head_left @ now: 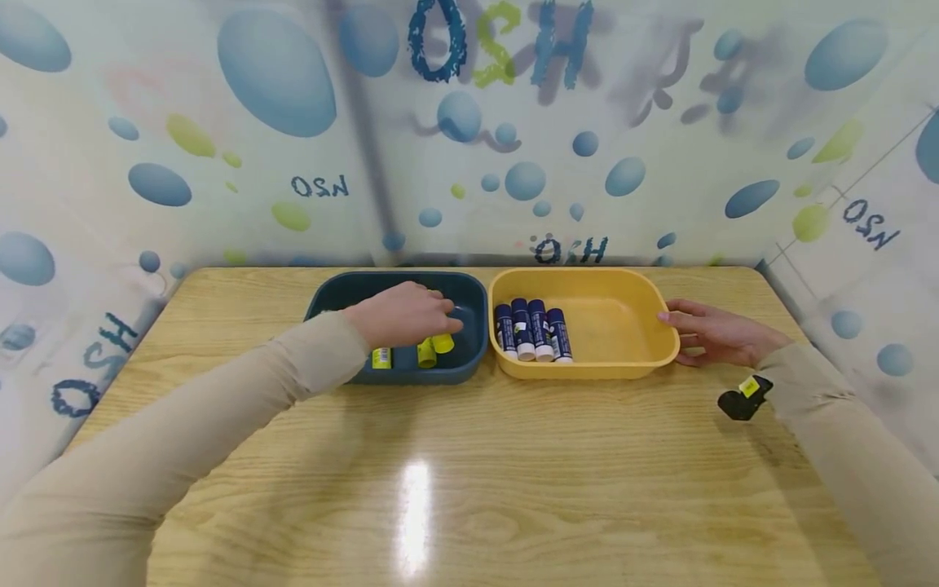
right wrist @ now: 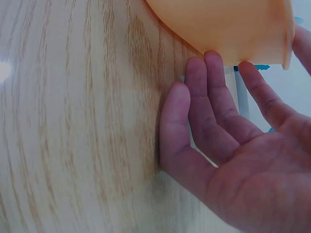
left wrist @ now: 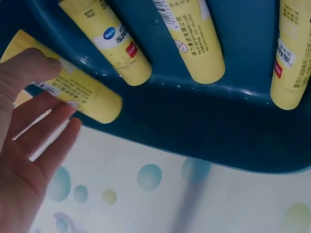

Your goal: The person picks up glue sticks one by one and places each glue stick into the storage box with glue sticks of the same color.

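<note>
My left hand [head_left: 407,316] reaches over the dark blue bin [head_left: 477,359]. In the left wrist view its thumb and fingers pinch a yellow glue stick [left wrist: 92,97], tilted at the bin's wall. Three other yellow glue sticks, such as the middle one [left wrist: 199,48], lie in that bin; the hand and sleeve hide part of them in the head view. At the right end of the yellow bin [head_left: 609,326], my right hand [head_left: 722,333] grips the rim, thumb over the edge and fingertips [right wrist: 214,60] against the outer wall.
Several dark blue tubes [head_left: 539,330] with white ends lie side by side in the yellow bin's left part. Both bins stand next to each other near the back of the wooden table [head_left: 550,473], before a patterned curtain [head_left: 469,163]. A small black device [head_left: 744,399] is at the right wrist.
</note>
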{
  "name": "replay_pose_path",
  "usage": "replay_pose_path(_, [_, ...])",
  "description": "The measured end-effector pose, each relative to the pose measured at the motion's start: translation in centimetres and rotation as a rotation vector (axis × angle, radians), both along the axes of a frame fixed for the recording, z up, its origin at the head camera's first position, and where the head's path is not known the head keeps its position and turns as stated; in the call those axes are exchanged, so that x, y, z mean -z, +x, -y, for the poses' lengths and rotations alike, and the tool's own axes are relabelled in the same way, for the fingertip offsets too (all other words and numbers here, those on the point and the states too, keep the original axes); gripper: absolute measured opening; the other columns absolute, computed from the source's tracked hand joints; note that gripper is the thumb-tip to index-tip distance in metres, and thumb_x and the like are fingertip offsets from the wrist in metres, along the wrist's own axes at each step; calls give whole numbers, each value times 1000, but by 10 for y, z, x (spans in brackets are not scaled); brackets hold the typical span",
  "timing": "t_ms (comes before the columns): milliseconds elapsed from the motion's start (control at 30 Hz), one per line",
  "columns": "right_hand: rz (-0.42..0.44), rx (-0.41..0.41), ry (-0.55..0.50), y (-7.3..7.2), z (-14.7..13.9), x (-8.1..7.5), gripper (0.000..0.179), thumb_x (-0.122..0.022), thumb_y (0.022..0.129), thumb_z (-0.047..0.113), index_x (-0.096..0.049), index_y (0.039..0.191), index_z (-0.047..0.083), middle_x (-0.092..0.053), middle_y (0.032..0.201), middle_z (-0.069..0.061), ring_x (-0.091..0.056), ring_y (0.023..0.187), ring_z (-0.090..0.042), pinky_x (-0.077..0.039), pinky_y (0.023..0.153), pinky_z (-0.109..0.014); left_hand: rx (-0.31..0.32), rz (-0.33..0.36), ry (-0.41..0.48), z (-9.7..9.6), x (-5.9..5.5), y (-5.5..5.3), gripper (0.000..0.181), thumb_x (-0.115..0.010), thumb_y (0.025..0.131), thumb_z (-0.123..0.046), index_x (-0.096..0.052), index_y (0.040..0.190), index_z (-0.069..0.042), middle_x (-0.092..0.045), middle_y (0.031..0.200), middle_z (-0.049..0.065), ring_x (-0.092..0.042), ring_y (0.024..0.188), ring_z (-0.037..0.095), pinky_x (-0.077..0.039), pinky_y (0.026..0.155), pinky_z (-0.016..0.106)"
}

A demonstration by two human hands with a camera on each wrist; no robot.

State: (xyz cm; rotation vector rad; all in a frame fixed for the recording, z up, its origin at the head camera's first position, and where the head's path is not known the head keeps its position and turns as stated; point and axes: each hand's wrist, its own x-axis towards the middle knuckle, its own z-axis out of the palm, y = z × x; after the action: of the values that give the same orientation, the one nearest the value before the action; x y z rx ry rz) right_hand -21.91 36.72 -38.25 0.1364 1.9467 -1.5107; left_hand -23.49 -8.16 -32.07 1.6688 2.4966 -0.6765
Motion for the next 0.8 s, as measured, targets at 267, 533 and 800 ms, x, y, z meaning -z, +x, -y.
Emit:
replay_pose_path(267, [12, 8, 2, 0, 1, -1, 52, -50, 101, 37, -29, 140, 10, -56, 110, -4, -57, 99, -21, -51, 85, -36, 13, -21, -119, -10, 9, -7, 31, -69, 89, -3, -68, 116, -17, -69, 108, 4, -63, 90, 20, -53, 79, 30])
replay_pose_path(533, [19, 19, 16, -1, 1, 0, 58, -49, 101, 36, -23, 144, 7, -56, 110, -4, -57, 99, -22, -51, 85, -37, 33, -7, -209, -25, 20, -5, 25, -70, 89, -9, -71, 112, -18, -70, 103, 2, -64, 87, 18, -54, 78, 30])
replay_pose_path(800, [15, 8, 19, -2, 0, -1, 59, -51, 100, 38, -24, 144, 7, -56, 111, -4, -57, 99, -22, -51, 86, -37, -14, 37, -248, -26, 22, -2, 17, -68, 91, -9, -71, 107, -14, -69, 102, 3, -62, 87, 19, -54, 78, 30])
